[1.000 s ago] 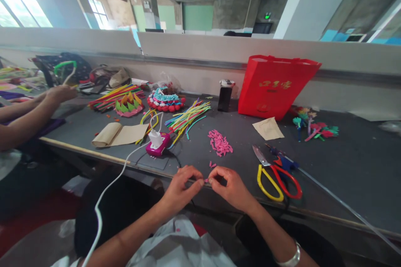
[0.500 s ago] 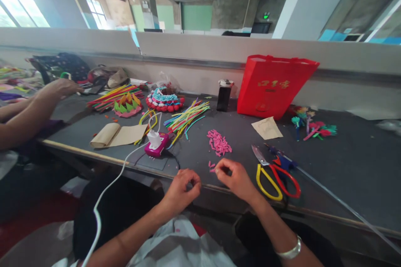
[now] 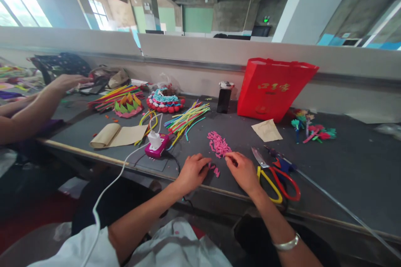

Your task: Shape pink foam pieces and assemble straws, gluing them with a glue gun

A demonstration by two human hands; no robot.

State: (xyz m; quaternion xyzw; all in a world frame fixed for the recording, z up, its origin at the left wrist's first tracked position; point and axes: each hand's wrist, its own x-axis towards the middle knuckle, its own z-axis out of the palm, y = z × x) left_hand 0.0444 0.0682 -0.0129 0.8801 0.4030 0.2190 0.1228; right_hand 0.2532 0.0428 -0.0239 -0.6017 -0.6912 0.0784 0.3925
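A pile of small pink pieces (image 3: pixel 218 143) lies on the dark table (image 3: pixel 344 166) just ahead of my hands. My right hand (image 3: pixel 243 170) rests on the table with its fingers curled and the tips pinched together at the pile's near edge. My left hand (image 3: pixel 191 171) lies low on the table beside it, fingers stretched towards a few loose pink pieces (image 3: pixel 215 170) between the two hands. It holds nothing.
Yellow scissors (image 3: pixel 270 184) and red scissors (image 3: pixel 287 180) lie just right of my right hand. A pink charger block (image 3: pixel 156 146) with a white cable, brown paper (image 3: pixel 117 134), coloured sticks (image 3: pixel 186 118), a black bottle (image 3: pixel 224 96) and a red bag (image 3: pixel 273 88) stand farther back. Another person's arm (image 3: pixel 37 100) reaches in at left.
My hands were pinched together on a pink piece at the table's edge. They parted and both moved forward; my right hand has reached the pink pile and my left has flattened onto the table.
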